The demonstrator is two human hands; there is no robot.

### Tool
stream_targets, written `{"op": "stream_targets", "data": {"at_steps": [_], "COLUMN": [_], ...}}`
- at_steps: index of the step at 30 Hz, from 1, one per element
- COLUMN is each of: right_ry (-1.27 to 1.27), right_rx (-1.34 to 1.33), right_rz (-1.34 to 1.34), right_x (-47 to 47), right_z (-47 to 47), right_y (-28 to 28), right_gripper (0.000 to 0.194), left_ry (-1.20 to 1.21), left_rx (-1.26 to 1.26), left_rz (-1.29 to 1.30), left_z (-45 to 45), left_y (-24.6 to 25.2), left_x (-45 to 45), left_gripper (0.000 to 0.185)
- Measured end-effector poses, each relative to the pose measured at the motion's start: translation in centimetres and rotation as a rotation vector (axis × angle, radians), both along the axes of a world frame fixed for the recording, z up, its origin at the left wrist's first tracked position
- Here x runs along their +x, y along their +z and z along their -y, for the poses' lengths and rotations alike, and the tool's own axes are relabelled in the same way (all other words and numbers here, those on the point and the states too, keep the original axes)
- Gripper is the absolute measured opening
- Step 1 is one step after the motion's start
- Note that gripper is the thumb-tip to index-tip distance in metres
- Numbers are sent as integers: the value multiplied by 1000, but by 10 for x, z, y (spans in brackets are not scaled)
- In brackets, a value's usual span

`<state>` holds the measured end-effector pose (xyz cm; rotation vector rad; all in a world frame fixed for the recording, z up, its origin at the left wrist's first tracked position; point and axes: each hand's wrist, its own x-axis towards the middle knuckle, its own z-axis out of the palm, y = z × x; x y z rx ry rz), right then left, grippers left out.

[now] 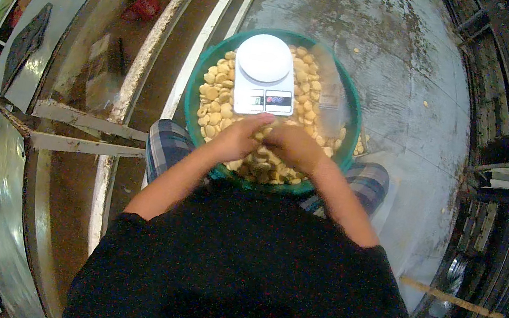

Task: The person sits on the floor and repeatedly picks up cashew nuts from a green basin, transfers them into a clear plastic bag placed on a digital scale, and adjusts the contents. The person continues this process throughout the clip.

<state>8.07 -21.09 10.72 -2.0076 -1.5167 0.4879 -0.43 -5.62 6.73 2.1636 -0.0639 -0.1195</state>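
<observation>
My left hand (240, 139) and my right hand (296, 145) are close together over a green round tub (191, 93). Small round tan biscuits or crackers (214, 114) fill the tub. Both hands have curled fingers, and the right one is blurred. Whether anything is pinched between them cannot be made out. Just beyond my fingertips, a white digital kitchen scale (249, 88) rests on the crackers. Its round platform (265, 58) bears nothing. Clear plastic bags (332, 99) lie on the crackers along the tub's right side.
My knees in plaid cloth (168, 147) flank the tub. A wooden table frame (85, 147) with pale legs stands close on the left. Wet-looking floor tiles (392, 88) lie ahead and right, with a few dropped pieces. Dark shelving (488, 122) lines the right side.
</observation>
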Motion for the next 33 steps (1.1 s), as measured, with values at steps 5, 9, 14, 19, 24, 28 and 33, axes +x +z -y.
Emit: {"op": "stream_targets", "data": {"at_steps": [5, 9, 14, 19, 24, 28, 33], "right_ry": [-168, -265, -147, -154, -150, -145, -178], "right_rx": [-450, -360, -138, -208, -306, -241, -150], "right_rz": [-74, -227, -8, 27, 32, 24, 68], "right_x": [-16, -17, -10, -8, -5, -6, -8], "right_z": [-10, -13, -7, -8, -11, -9, -6], "right_y": [-40, -58, -51, -51, -55, -49, -60], "right_gripper": [25, 23, 18, 16, 21, 16, 11], "left_ry": [-65, -92, -96, -101, -106, -108, -110], "left_rx": [-104, -47, -8, -8, -7, -23, -31], "left_rz": [-103, -23, -7, 2, -22, -8, -16], "left_z": [17, 15, 10, 8, 10, 9, 11], "left_y": [-1, -15, -11, -14, -5, -11, -8], "left_x": [11, 10, 12, 11, 11, 10, 11], "left_gripper": [61, 61, 62, 62, 63, 63, 64]}}
